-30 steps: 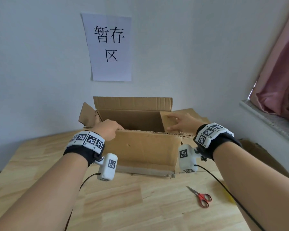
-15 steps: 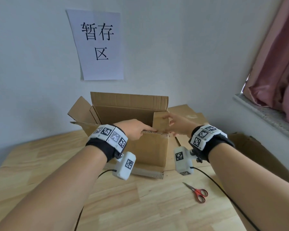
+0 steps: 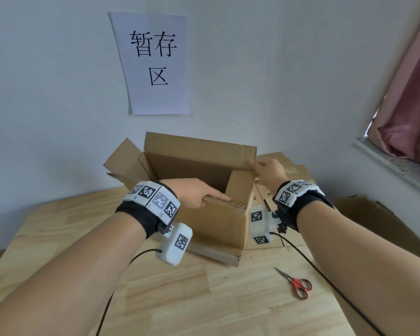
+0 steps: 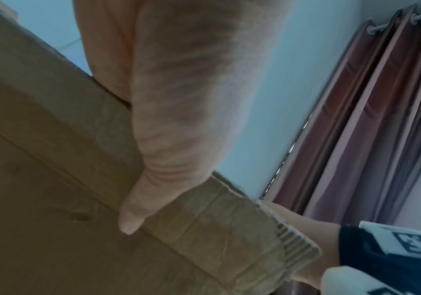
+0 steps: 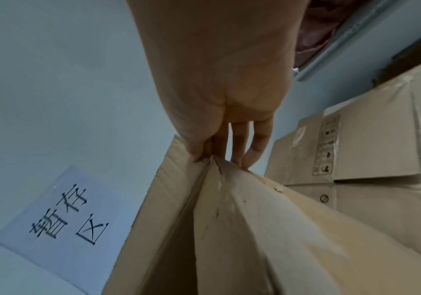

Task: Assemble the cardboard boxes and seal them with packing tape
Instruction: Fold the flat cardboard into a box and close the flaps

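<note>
An open brown cardboard box (image 3: 218,221) stands on the wooden table (image 3: 170,294), its flaps up. My left hand (image 3: 194,194) grips the top edge of the near wall, thumb on the outer face in the left wrist view (image 4: 133,215), fingers over the edge. My right hand (image 3: 267,167) pinches the far right top corner of the box; the right wrist view shows its thumb and fingers (image 5: 244,153) closed on the cardboard corner (image 5: 211,159). No packing tape shows in any view.
Red-handled scissors (image 3: 297,283) lie on the table at the front right. Flat cardboard sheets (image 3: 291,170) lie behind and right of the box, more cardboard (image 3: 374,219) leans by the wall. A paper sign (image 3: 155,61) hangs above; curtain and sill (image 3: 398,161) at right.
The box has turned, its near wall now angling to the right. My left hand slid right along the near edge. My right hand moved from the right flap up to the far right corner.
</note>
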The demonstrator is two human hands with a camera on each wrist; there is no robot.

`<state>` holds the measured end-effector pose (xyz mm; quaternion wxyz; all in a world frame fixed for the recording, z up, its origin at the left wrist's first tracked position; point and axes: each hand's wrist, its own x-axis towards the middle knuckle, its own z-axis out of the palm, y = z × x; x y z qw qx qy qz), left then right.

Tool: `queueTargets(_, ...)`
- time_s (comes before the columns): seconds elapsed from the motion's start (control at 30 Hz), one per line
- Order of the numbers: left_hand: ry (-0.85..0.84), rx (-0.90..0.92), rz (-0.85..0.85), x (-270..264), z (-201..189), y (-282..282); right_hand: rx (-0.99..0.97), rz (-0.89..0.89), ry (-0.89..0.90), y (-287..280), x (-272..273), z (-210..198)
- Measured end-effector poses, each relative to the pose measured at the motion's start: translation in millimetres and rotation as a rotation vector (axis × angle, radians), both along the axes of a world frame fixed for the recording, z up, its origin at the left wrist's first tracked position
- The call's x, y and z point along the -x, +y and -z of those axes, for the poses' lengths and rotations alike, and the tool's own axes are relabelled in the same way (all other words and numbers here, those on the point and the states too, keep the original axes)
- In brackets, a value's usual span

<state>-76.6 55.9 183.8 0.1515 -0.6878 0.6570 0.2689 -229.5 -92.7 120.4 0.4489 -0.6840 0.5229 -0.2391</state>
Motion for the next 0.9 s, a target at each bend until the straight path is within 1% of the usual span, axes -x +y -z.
queueTargets(0.17,-0.01,0.012,-0.036,-2.1,-8.2,2.6,0.029,0.141,-0.006,1.8,9.9,7.9)
queueTargets(0.3,-0.02,0.002,0.021,9.5,1.9,-1.0,0.034,0.199,0.042,6.3,25.8,17.2)
queueTargets(0.37,-0.032,0.036,0.065,16.5,8.5,-4.2,0.033,0.223,0.046,11.8,32.9,23.4)
queueTargets(0.47,-0.053,0.104,0.147,19.0,11.3,-6.4,0.053,0.197,0.017,18.6,36.5,25.3)
queueTargets(0.57,-0.053,0.138,0.163,16.0,11.2,-4.5,-0.011,0.14,-0.029,28.2,31.6,23.7)
queueTargets(0.67,-0.041,0.157,0.156,15.8,13.9,-0.6,-0.049,0.102,-0.024,43.4,23.8,27.5)
queueTargets(0.77,-0.025,0.205,0.151,12.6,17.4,1.2,-0.03,0.103,-0.05,50.9,20.9,27.5)
queueTargets(0.9,0.059,0.231,0.117,-0.9,25.0,5.8,-0.049,0.105,-0.044,48.2,21.3,27.1)
